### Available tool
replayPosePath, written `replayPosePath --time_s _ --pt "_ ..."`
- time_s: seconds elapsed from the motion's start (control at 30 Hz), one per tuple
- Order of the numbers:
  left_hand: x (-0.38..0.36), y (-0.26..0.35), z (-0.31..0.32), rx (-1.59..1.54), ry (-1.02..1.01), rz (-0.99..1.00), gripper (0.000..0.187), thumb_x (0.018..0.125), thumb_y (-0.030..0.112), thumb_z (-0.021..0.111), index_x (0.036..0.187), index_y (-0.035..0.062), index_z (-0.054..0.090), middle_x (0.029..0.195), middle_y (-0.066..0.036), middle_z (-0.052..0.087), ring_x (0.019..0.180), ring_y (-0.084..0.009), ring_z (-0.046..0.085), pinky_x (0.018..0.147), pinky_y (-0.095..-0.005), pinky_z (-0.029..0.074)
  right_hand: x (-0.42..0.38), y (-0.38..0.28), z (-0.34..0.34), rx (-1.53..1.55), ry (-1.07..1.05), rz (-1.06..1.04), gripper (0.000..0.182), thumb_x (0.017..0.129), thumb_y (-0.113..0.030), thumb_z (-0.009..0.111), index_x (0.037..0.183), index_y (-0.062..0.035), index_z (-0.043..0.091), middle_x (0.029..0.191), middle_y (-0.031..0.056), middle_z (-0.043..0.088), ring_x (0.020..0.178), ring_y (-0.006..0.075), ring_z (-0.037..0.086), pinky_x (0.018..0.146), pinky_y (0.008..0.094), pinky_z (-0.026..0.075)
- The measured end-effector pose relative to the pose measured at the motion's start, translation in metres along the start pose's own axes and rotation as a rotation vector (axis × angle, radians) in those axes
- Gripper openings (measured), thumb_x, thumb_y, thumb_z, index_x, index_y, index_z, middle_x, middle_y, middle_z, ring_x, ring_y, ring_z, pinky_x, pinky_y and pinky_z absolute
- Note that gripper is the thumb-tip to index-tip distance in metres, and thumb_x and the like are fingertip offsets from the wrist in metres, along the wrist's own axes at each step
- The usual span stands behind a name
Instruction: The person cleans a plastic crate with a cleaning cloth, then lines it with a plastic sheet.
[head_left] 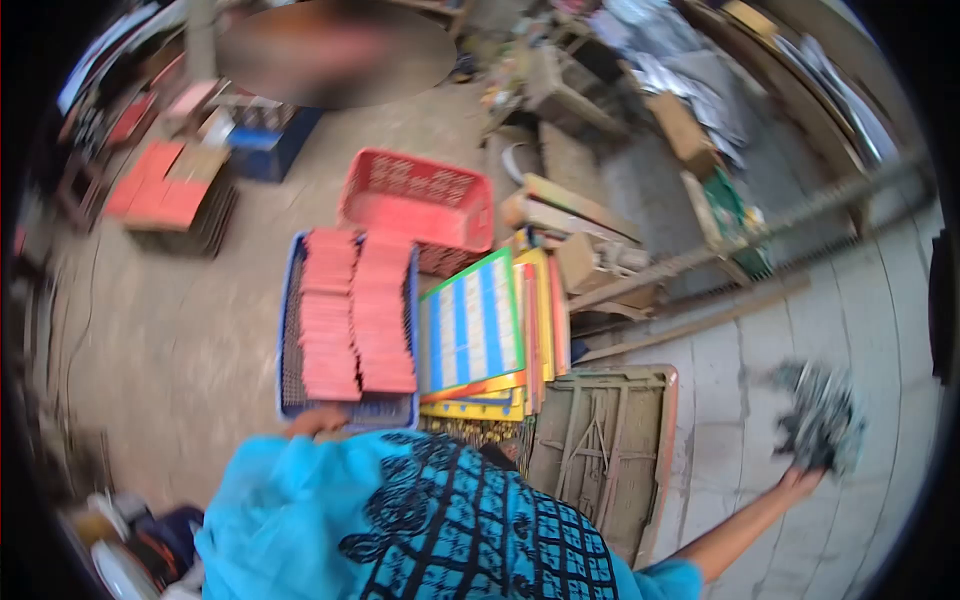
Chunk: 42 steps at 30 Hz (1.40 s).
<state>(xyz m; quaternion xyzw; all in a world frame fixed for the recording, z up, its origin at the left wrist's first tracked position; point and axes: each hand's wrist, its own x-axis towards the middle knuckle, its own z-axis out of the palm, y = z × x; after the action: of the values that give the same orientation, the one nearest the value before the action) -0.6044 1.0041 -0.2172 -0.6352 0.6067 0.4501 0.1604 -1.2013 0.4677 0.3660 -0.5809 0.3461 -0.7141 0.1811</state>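
At the right, my right hand (pixel 802 482) is stretched far out over the grey tiled surface. Its fingers are closed on a crumpled grey-and-black bundle (pixel 822 420), blurred by motion; I cannot make out its material. My left hand (pixel 318 421) is at the near rim of a blue plastic crate (pixel 284 345), its fingers too blurred to read. Inside that crate stand two long rows of pink-red flat pieces (pixel 330 320), tightly packed on edge. A red plastic basket (pixel 465 195) lies just beyond the crate.
Beside the crate lean several colourful boards (pixel 470 325), with a brown framed panel (pixel 600 450) nearer me. A metal rail (pixel 690 255) runs along the right. Red-topped boxes (pixel 165 190) and a blue box (pixel 272 145) stand on the floor at the left.
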Motion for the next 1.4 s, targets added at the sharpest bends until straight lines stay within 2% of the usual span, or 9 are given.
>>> replayPosePath --time_s 0.03,0.1,0.2,0.3,0.43,0.57,0.8,1.1,1.4 --pt "-0.003 0.007 -0.024 0.012 0.016 0.064 0.04 0.076 0.035 0.048 0.105 0.0096 0.058 0.107 -0.013 0.058 0.095 -0.0294 0.056 0.079 -0.0388 0.046 -0.066 -0.058 0.039 0.419 0.16 0.343 0.041 0.089 -0.018 0.039 0.122 0.0063 0.039 0.127 0.0136 0.042 0.115 0.0239 0.039 0.1 0.0346 0.029" --pt "-0.068 0.051 -0.102 -0.519 0.45 0.242 0.04 0.081 0.038 0.039 0.102 0.0094 0.058 0.104 -0.018 0.057 0.093 -0.0326 0.055 0.08 -0.0415 0.043 -0.121 -0.048 0.009 0.159 -0.019 0.393 0.044 0.089 -0.022 0.04 0.125 0.0023 0.038 0.128 0.0121 0.04 0.117 0.0244 0.037 0.1 0.0349 0.027" --pt "-0.05 0.097 -0.153 -0.705 0.559 0.204 0.061 0.082 0.049 0.039 0.122 0.0041 0.044 0.123 -0.02 0.045 0.114 -0.0324 0.042 0.096 -0.0368 0.032 -0.235 -0.084 0.051 -0.02 -0.208 0.618 0.042 0.082 -0.025 0.046 0.116 0.0007 0.046 0.114 0.0136 0.05 0.102 0.0267 0.049 0.086 0.0384 0.042" --pt "-0.089 0.162 -0.213 -0.775 0.67 0.645 0.068 0.083 0.051 0.039 0.133 0.0061 0.027 0.134 -0.02 0.03 0.124 -0.0327 0.029 0.101 -0.0366 0.025 -0.316 -0.068 0.071 0.089 -0.48 0.732 0.043 0.069 -0.012 0.049 0.109 0.0034 0.049 0.103 0.0147 0.054 0.091 0.0251 0.054 0.078 0.0383 0.046" --pt "-0.111 0.218 -0.207 -0.865 0.683 0.99 0.074 0.082 0.05 0.041 0.137 0.0095 0.014 0.14 -0.017 0.018 0.13 -0.0296 0.014 0.106 -0.0382 0.01 -0.425 -0.075 0.143 0.438 -0.629 1.044 0.044 0.064 -0.001 0.05 0.107 0.0029 0.051 0.096 0.0115 0.059 0.084 0.0211 0.058 0.078 0.0341 0.048" --pt "-0.073 0.228 -0.137 -1.765 0.457 0.953 0.063 0.082 0.034 0.044 0.134 0.0044 0.023 0.134 -0.014 0.032 0.122 -0.0253 0.034 0.102 -0.0373 0.024 -0.503 -0.073 0.162 0.427 -0.506 1.395 0.035 0.08 -0.018 0.057 0.109 -0.0007 0.052 0.095 0.0086 0.059 0.083 0.0208 0.058 0.076 0.0336 0.046" --pt "-0.168 0.221 -0.093 -2.508 -0.029 0.256 0.044 0.083 0.037 0.035 0.106 0.0059 0.057 0.1 -0.011 0.061 0.09 -0.0255 0.058 0.083 -0.0404 0.044 -0.58 -0.123 0.138 0.417 -0.72 1.079 0.054 0.086 -0.023 0.051 0.131 -0.0037 0.029 0.124 0.0125 0.044 0.109 0.0221 0.045 0.092 0.034 0.036" --pt "-0.225 0.052 -0.062 -2.452 0.205 0.695 0.048 0.088 0.039 0.031 0.116 0.0055 0.05 0.108 -0.011 0.058 0.095 -0.0256 0.057 0.087 -0.0395 0.044 -0.682 -0.236 0.285 0.252 -1.402 0.513 0.104 0.063 -0.031 0.073 0.138 -0.0061 0.006 0.138 0.018 0.018 0.123 0.0273 0.026 0.102 0.0356 0.021" --pt "-0.384 -0.218 -0.047 -2.765 0.428 0.794 0.059 0.085 0.05 0.027 0.121 0.0076 0.047 0.12 -0.012 0.05 0.108 -0.0275 0.05 0.093 -0.047 0.037 -0.878 -0.334 0.562 0.183 -1.622 0.096 0.097 0.059 -0.03 0.076 0.134 -0.0043 0.021 0.123 0.024 0.038 0.116 0.0372 0.037 0.095 0.0429 0.032"
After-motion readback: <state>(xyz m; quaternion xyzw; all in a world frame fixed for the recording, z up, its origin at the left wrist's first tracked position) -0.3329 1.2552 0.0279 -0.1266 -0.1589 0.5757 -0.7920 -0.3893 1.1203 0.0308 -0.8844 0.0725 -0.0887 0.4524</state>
